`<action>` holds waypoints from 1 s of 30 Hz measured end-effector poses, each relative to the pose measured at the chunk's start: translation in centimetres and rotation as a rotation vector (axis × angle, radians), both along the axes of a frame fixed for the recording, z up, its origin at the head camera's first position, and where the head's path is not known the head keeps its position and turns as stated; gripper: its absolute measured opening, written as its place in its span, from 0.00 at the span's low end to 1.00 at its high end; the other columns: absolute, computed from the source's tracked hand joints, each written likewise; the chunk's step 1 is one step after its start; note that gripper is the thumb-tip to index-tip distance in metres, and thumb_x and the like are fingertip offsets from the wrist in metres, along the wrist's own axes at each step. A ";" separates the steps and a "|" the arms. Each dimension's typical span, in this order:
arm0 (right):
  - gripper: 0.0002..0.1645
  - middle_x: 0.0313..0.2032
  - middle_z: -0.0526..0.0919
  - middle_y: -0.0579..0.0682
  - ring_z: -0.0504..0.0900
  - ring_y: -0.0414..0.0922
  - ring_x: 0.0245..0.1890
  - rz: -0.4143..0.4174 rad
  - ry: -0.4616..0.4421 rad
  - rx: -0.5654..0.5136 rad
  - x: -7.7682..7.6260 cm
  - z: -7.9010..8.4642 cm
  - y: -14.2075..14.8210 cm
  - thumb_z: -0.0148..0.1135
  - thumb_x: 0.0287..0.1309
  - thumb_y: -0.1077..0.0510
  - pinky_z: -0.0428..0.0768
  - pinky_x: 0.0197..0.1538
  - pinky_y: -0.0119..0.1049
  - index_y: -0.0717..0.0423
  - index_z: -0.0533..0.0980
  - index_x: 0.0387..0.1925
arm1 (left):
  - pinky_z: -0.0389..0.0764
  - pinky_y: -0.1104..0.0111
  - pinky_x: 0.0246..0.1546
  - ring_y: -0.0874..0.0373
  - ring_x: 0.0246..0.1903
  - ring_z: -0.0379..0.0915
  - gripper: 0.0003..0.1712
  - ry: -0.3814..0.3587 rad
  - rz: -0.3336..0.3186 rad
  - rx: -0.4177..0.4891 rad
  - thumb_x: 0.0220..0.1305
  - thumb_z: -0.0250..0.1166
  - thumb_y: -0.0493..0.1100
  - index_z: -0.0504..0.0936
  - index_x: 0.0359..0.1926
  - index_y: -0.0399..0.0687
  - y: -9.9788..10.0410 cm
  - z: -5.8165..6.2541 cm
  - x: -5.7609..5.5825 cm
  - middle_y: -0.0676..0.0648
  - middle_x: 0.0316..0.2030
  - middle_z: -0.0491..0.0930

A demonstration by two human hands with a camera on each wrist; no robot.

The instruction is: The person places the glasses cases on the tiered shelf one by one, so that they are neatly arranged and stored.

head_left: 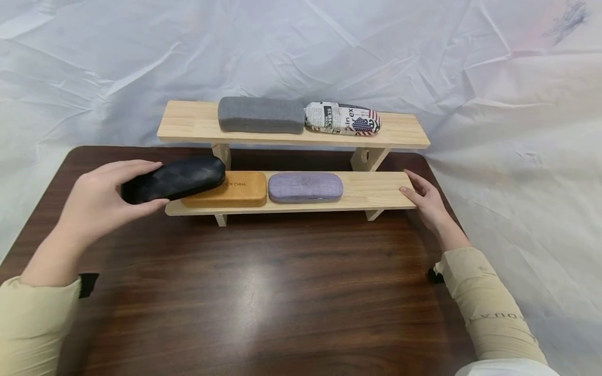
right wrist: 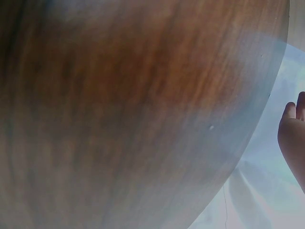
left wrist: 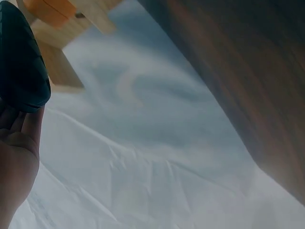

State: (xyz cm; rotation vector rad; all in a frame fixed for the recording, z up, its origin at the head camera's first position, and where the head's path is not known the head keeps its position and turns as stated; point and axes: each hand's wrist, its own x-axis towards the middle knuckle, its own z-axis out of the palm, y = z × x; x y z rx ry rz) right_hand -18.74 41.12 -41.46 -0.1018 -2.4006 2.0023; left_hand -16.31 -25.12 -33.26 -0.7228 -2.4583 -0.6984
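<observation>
In the head view my left hand (head_left: 105,196) grips a black glasses case (head_left: 181,178) by its left end, thumb on the near side and fingers on the far side. The black case is tilted and overlaps the left part of an orange glasses case (head_left: 242,190) on the lower shelf. To the right of that lies a purple glasses case (head_left: 305,187). My right hand (head_left: 427,201) holds the right end of the lower wooden shelf (head_left: 376,189), thumb on top. The left wrist view shows the black case (left wrist: 21,62) above my left palm.
A grey glasses case (head_left: 261,115) and a newsprint-patterned glasses case (head_left: 342,119) lie on the upper shelf (head_left: 188,122). The two-tier rack stands at the back of a dark brown table (head_left: 282,292). White sheeting (head_left: 291,47) hangs behind.
</observation>
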 end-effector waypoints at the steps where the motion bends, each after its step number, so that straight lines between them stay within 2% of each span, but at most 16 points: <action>1: 0.43 0.60 0.72 0.35 0.76 0.31 0.56 0.001 0.001 -0.004 0.0 0.0 0.0 0.63 0.76 0.59 0.81 0.50 0.18 0.60 0.55 0.84 | 0.55 0.95 0.59 0.39 0.52 0.80 0.43 0.005 -0.014 0.016 0.34 0.86 0.36 0.88 0.60 0.44 0.5 0.0 -0.1 0.36 0.53 0.88; 5: 0.43 0.59 0.73 0.34 0.76 0.32 0.55 0.001 0.001 -0.018 0.0 0.0 0.0 0.63 0.76 0.60 0.81 0.49 0.18 0.60 0.55 0.84 | 0.60 0.91 0.61 0.40 0.54 0.81 0.41 0.016 -0.062 0.041 0.37 0.86 0.37 0.88 0.60 0.46 2.7 0.1 -0.7 0.38 0.53 0.89; 6: 0.43 0.59 0.73 0.34 0.76 0.32 0.55 0.000 0.001 -0.014 0.0 0.1 0.0 0.63 0.76 0.60 0.81 0.49 0.18 0.60 0.55 0.84 | 0.64 0.88 0.62 0.40 0.54 0.81 0.41 0.015 -0.072 0.043 0.38 0.86 0.38 0.88 0.60 0.46 3.2 0.2 -0.9 0.38 0.53 0.89; 10: 0.44 0.59 0.73 0.34 0.76 0.31 0.55 -0.002 0.000 -0.004 0.0 0.1 0.0 0.63 0.76 0.60 0.81 0.49 0.18 0.60 0.54 0.84 | 0.78 0.65 0.61 0.41 0.56 0.82 0.40 -0.004 -0.112 0.023 0.40 0.87 0.40 0.88 0.61 0.45 5.7 0.5 -1.5 0.39 0.54 0.89; 12: 0.44 0.59 0.72 0.34 0.75 0.31 0.55 -0.003 0.000 -0.001 0.0 0.2 0.0 0.63 0.76 0.60 0.81 0.49 0.17 0.61 0.54 0.84 | 0.80 0.52 0.58 0.40 0.57 0.82 0.41 -0.016 -0.136 0.016 0.40 0.88 0.41 0.87 0.61 0.45 6.9 0.7 -1.8 0.38 0.55 0.88; 14: 0.44 0.59 0.72 0.34 0.75 0.31 0.55 -0.001 0.000 -0.002 0.0 0.2 0.0 0.62 0.76 0.60 0.81 0.49 0.17 0.61 0.53 0.84 | 0.81 0.46 0.58 0.40 0.58 0.82 0.40 -0.031 -0.158 0.005 0.42 0.88 0.42 0.87 0.61 0.45 8.2 0.8 -2.1 0.38 0.56 0.88; 19: 0.44 0.59 0.72 0.34 0.76 0.30 0.55 0.001 -0.001 0.003 -0.1 0.1 0.0 0.62 0.76 0.60 0.81 0.50 0.17 0.61 0.53 0.84 | 0.82 0.45 0.60 0.41 0.60 0.82 0.37 -0.062 -0.205 -0.046 0.49 0.87 0.46 0.87 0.62 0.45 11.2 1.1 -3.0 0.39 0.58 0.87; 24: 0.44 0.60 0.72 0.35 0.76 0.30 0.55 -0.007 -0.013 0.036 -0.1 0.1 0.0 0.62 0.77 0.58 0.81 0.49 0.18 0.59 0.54 0.84 | 0.83 0.48 0.59 0.44 0.60 0.82 0.37 -0.087 -0.267 -0.065 0.51 0.86 0.49 0.86 0.63 0.45 13.9 1.1 -3.9 0.41 0.59 0.87; 30: 0.45 0.63 0.71 0.38 0.75 0.30 0.55 -0.005 -0.015 0.053 -0.2 0.0 0.2 0.63 0.76 0.58 0.81 0.49 0.17 0.60 0.53 0.84 | 0.82 0.50 0.64 0.45 0.62 0.82 0.38 -0.097 -0.347 -0.078 0.54 0.84 0.53 0.85 0.64 0.44 17.2 1.2 -4.7 0.41 0.61 0.86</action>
